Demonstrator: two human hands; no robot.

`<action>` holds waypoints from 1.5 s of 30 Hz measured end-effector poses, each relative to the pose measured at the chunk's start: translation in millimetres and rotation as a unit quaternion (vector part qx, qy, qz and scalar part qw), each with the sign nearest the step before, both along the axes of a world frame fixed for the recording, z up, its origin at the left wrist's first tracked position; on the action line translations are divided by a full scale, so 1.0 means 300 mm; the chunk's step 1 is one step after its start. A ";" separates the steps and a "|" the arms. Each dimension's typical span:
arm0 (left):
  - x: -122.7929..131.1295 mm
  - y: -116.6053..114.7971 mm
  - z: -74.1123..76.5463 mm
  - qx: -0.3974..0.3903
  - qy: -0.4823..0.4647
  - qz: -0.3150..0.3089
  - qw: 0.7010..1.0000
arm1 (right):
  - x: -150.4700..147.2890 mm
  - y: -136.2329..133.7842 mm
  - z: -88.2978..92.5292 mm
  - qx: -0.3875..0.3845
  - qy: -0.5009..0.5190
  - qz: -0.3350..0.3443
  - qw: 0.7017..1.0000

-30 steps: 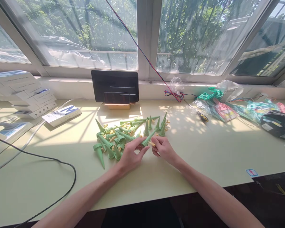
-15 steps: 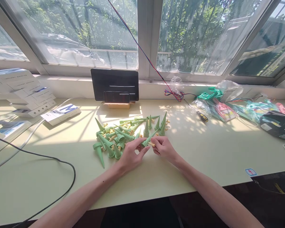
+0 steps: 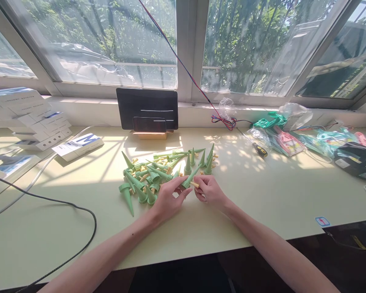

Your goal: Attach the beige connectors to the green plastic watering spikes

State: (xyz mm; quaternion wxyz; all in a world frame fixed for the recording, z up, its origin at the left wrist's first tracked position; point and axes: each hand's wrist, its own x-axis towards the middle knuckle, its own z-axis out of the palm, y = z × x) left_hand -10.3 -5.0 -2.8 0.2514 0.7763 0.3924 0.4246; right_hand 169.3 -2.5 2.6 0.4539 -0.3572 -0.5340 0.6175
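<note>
Between thumb and fingers, my left hand [image 3: 170,196] grips a green plant watering spike [image 3: 188,180] near its wide collar, the point slanting up to the right. A small yellowish stem [image 3: 194,184] juts from the collar end toward my right hand [image 3: 211,190]. My right thumb and forefinger are closed at that stem, the other fingers curled. Just beyond and left of my hands lies a loose pile of similar green spikes [image 3: 136,179] with yellowish stems. Several more spikes [image 3: 208,166] stand upright behind my right hand.
A tablet [image 3: 147,103] and phone [image 3: 149,125] lean on a wooden stand [image 3: 150,136] by the window. White boxes [image 3: 21,110] are stacked left, near a black cable [image 3: 70,203]. A screwdriver [image 3: 259,150] and plastic bags [image 3: 286,140] lie right. The table's front edge is close to me.
The spike in my left hand is turned very slightly and the stem sits a touch higher. My right fingers have shifted a little around it; the rest is the same.
</note>
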 end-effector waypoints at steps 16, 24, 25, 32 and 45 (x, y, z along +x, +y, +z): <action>-0.005 0.005 0.000 -0.024 -0.013 -0.017 0.999 | 0.005 0.002 -0.009 0.005 0.000 0.007 1.000; 0.005 -0.005 0.017 -0.051 -0.048 -0.034 0.997 | 0.007 0.005 -0.015 0.000 0.008 0.006 1.000; 0.004 -0.004 0.017 -0.048 -0.049 -0.037 0.997 | 0.008 0.004 -0.012 0.010 -0.005 0.004 1.000; -0.001 0.006 0.010 -0.031 -0.035 -0.048 0.998 | 0.023 0.006 -0.005 0.061 -0.061 -0.014 0.996; -0.001 0.011 0.007 -0.021 -0.016 -0.042 0.999 | 0.037 0.014 -0.015 0.112 -0.128 -0.035 0.985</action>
